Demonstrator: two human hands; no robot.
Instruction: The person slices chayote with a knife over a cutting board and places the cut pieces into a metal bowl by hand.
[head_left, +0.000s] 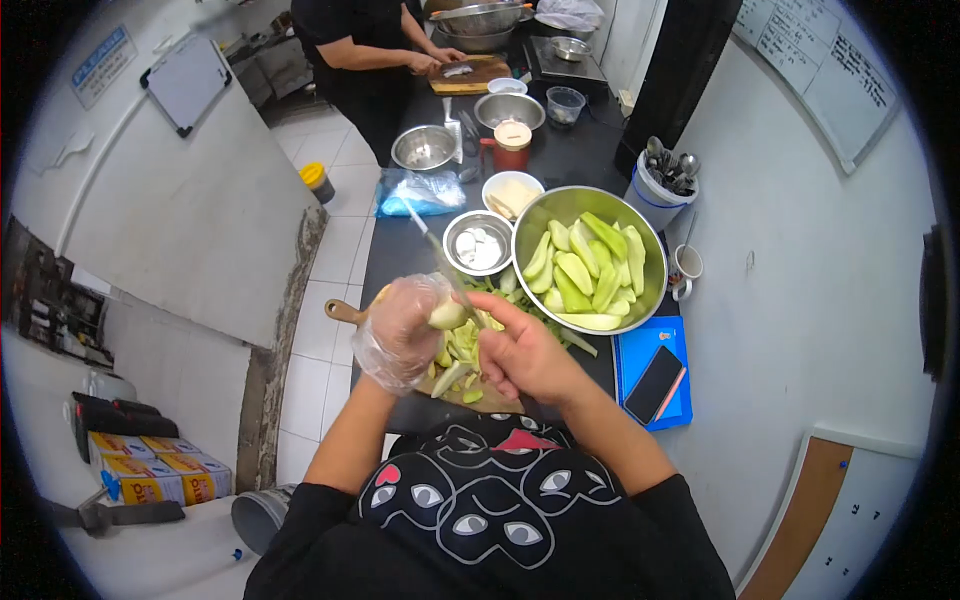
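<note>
My left hand (403, 330), in a clear plastic glove, is closed around a pale green fruit or vegetable piece (448, 316). My right hand (525, 350) grips a knife (436, 248), its blade slanting up and to the left, close beside that piece. Below both hands, green peelings and cut bits (462, 352) cover much of a wooden cutting board (345, 312). A large steel bowl (656, 285) of pale green wedges (575, 270) stands to the right of my hands. Just beyond them is a small steel bowl (478, 243) with white pieces.
A blue plastic bag (425, 195), a white bowl (513, 193), a red mug (511, 148) and steel bowls (424, 148) stand farther back. At right are a phone (655, 384) on a blue folder, a cup (688, 262) and a utensil bucket (660, 190). Another person (360, 50) works at a board opposite.
</note>
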